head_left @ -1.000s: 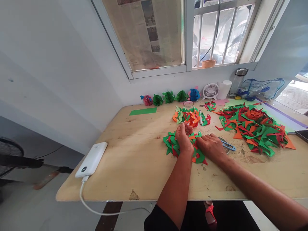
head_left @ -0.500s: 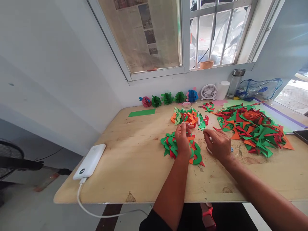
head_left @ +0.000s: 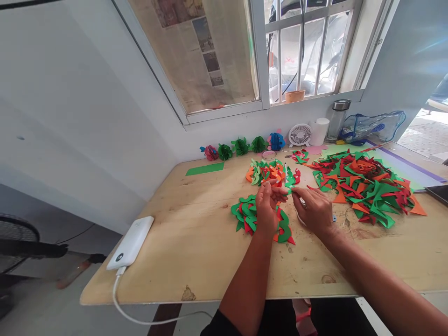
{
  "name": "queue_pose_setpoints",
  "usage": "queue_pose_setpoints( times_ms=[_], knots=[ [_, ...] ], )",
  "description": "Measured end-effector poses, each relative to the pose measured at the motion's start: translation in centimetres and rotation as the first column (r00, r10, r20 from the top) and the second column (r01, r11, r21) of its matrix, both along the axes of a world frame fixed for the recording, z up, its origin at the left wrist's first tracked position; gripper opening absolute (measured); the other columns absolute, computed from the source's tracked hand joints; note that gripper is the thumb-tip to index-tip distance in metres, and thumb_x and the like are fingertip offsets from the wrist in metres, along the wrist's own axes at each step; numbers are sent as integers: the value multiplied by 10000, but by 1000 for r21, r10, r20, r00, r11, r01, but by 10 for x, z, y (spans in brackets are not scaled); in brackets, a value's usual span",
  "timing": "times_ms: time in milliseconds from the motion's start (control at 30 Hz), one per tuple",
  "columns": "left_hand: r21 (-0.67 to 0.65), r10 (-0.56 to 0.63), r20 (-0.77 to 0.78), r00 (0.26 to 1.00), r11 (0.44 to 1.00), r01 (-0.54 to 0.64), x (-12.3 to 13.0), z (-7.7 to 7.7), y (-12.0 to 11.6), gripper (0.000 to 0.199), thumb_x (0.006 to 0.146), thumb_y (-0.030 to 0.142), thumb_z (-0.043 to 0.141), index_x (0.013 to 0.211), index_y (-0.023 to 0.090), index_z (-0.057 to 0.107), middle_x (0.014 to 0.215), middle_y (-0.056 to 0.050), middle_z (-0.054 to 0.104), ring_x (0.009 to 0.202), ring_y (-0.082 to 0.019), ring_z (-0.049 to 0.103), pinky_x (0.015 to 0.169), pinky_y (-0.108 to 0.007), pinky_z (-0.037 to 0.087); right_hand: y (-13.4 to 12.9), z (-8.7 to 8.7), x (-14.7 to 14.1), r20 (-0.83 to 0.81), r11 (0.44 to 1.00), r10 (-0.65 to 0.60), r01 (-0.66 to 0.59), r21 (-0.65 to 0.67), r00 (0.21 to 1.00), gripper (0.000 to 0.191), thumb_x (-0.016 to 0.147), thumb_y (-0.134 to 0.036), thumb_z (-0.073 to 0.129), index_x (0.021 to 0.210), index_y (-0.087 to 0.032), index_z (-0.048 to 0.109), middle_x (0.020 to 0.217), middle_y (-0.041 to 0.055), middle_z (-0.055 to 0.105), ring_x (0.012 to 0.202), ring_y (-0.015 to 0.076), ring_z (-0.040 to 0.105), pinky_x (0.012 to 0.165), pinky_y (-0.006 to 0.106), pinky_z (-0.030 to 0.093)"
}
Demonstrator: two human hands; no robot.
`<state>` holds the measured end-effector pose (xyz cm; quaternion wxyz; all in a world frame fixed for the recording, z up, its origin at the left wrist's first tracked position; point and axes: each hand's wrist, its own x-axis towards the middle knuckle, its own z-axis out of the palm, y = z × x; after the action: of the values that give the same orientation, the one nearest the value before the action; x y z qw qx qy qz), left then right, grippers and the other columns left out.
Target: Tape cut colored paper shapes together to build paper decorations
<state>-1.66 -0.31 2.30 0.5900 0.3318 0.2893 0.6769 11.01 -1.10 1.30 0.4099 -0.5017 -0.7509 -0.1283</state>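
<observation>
My left hand [head_left: 268, 205] is over a heap of green, red and orange cut paper shapes [head_left: 249, 213], its fingers loosely stretched toward the right and slightly apart. Nothing clearly shows in it. Close by, my right hand [head_left: 314, 207] pinches thumb and forefinger together near the left fingertips; what lies in the pinch is too small to make out. Beneath the right hand, part of a white curved thing [head_left: 300, 219] and a blue bit [head_left: 334, 218] show. Just beyond the hands is another group of scalloped paper shapes [head_left: 268, 171], with a thin white stick-like thing [head_left: 285, 171] at its right.
A big pile of paper scraps [head_left: 367, 186] covers the right side. Along the wall stand honeycomb paper animals [head_left: 241, 146], a small fan [head_left: 300, 135], a white cylinder [head_left: 319, 131], a glass bottle [head_left: 337, 123] and a clear bag [head_left: 374, 126]. A power bank [head_left: 131, 242] lies left.
My left fingers have stretched out to the right, and my right fingertips have come closer to them. The whole view has shifted slightly.
</observation>
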Motion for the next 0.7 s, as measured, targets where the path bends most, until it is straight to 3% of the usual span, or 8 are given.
queue_pose_setpoints(
  times_ms=[200,400,700],
  knots=[
    [14,53,-46,998,999,-52,0,-2,0,406,793,512,547,961,145,596,629,-18,624,557,-124,576,597,-266,465,2,-1,-1,-112,995,71,-62,83,991,160,838,-199,513,932,-180,641,720,31,679,666,160,610,688,273,419],
    [42,26,-71,997,999,-23,2,-2,-1,365,810,487,534,878,142,632,624,-16,601,576,-114,558,579,-246,450,4,2,1,-300,993,107,-115,-10,948,146,832,-208,510,905,-179,634,645,2,598,585,138,546,618,274,420],
    [47,-60,-131,990,997,66,9,-5,-6,398,802,490,538,779,125,696,644,-40,594,620,-113,545,600,-241,443,4,8,4,-317,996,70,-85,-34,946,119,820,-270,560,805,-202,656,753,41,632,775,200,550,766,362,405]
  ],
)
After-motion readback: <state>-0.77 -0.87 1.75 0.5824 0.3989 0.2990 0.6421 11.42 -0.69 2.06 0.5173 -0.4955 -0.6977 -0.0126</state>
